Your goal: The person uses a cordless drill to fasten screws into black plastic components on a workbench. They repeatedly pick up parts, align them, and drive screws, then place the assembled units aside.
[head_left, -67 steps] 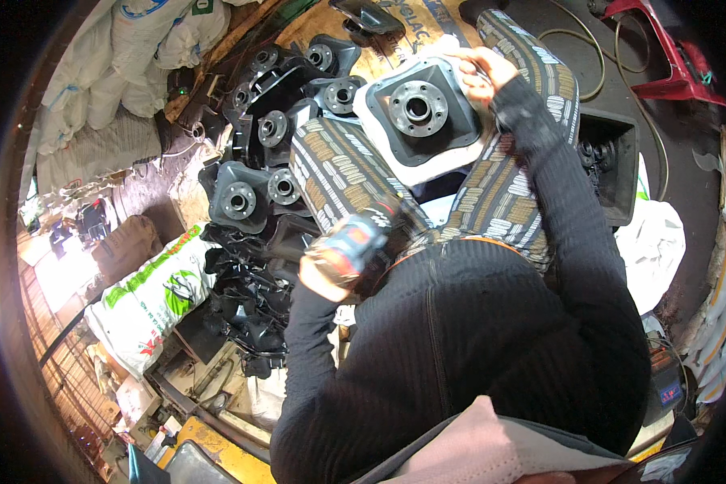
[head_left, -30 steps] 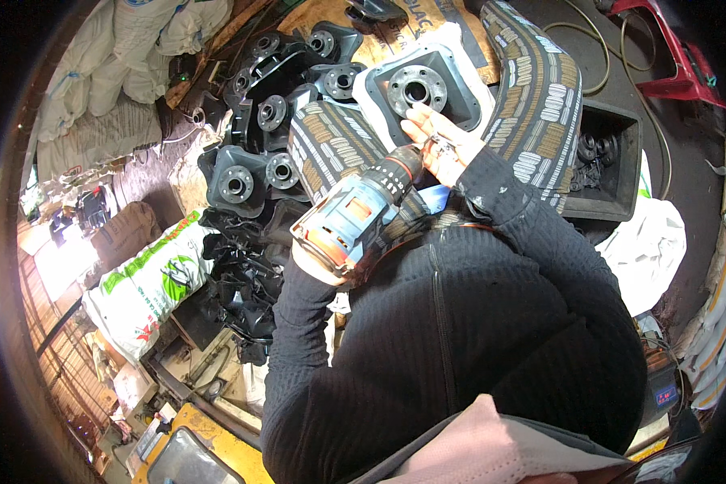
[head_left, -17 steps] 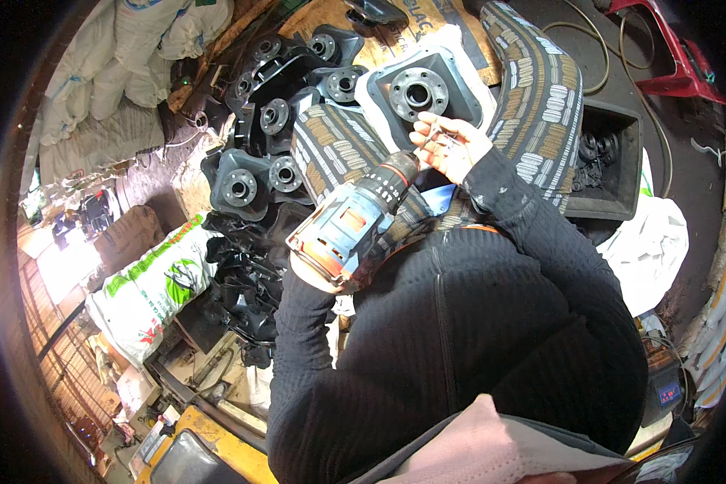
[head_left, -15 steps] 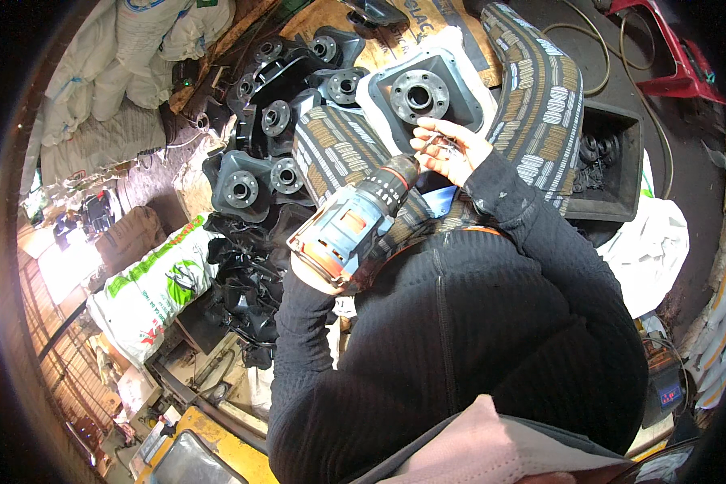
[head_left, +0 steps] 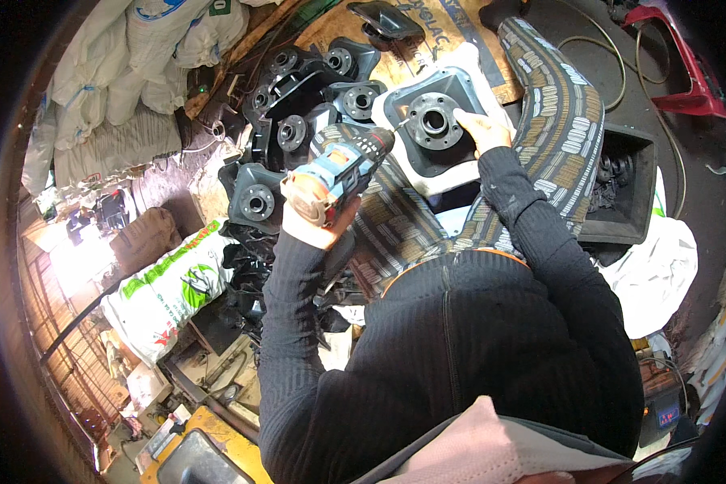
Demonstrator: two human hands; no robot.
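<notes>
My left hand (head_left: 323, 226) is wrapped round the handle of a blue-grey cordless drill (head_left: 336, 171). The drill's thin bit reaches toward the left side of a round grey flange with holes (head_left: 433, 141). That flange sits in a black square plastic housing (head_left: 436, 173), which lies on a white pad (head_left: 469, 175) between my legs in patterned trousers (head_left: 565, 121). At the flange's right edge is my right hand (head_left: 486, 131), its thumb and finger pinched together. Whatever it may hold is hidden.
Several similar black housings with flanges (head_left: 292, 133) are piled to the left. A dark bin (head_left: 641, 185) with small black parts stands at the right. A white and green sack (head_left: 169, 286) lies at left, cardboard (head_left: 331, 28) at the back, and a red plastic frame (head_left: 690, 81) far right.
My left hand has swung the drill up and left, its bit now by the flange. My right hand has left the drill's tip and moved to the flange's right edge.
</notes>
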